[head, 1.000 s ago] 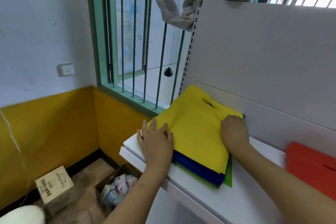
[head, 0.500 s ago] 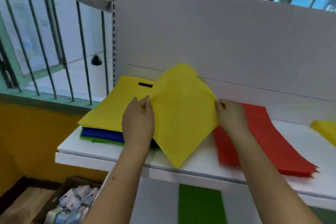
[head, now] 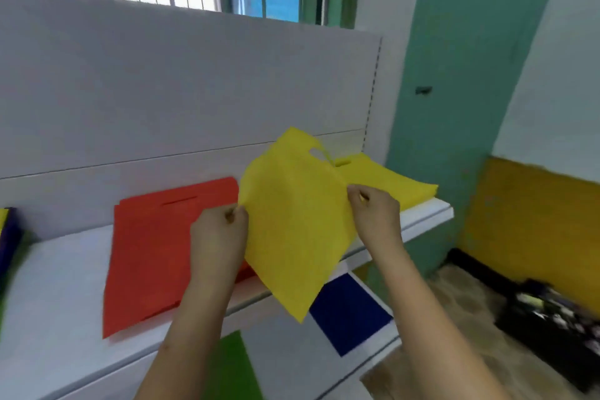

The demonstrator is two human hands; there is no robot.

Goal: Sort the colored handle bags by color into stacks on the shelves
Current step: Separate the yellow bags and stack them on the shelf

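From my head view, my left hand (head: 219,234) and right hand (head: 376,214) each pinch an edge of the yellow bag (head: 292,221), held in the air above the shelf (head: 58,273). The yellow stack (head: 389,182) lies just beyond my right hand, the red stack (head: 152,247) beside my left. The limp bag could land crooked or slide off the shelf's end. Below sit blue (head: 350,312) and green (head: 233,364) bags; a green door (head: 461,101) stands further right.

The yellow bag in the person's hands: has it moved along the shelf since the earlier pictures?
Yes. The yellow bag, pinched by the left hand and right hand, has travelled rightward past the red stack, from the mixed pile towards the yellow stack.
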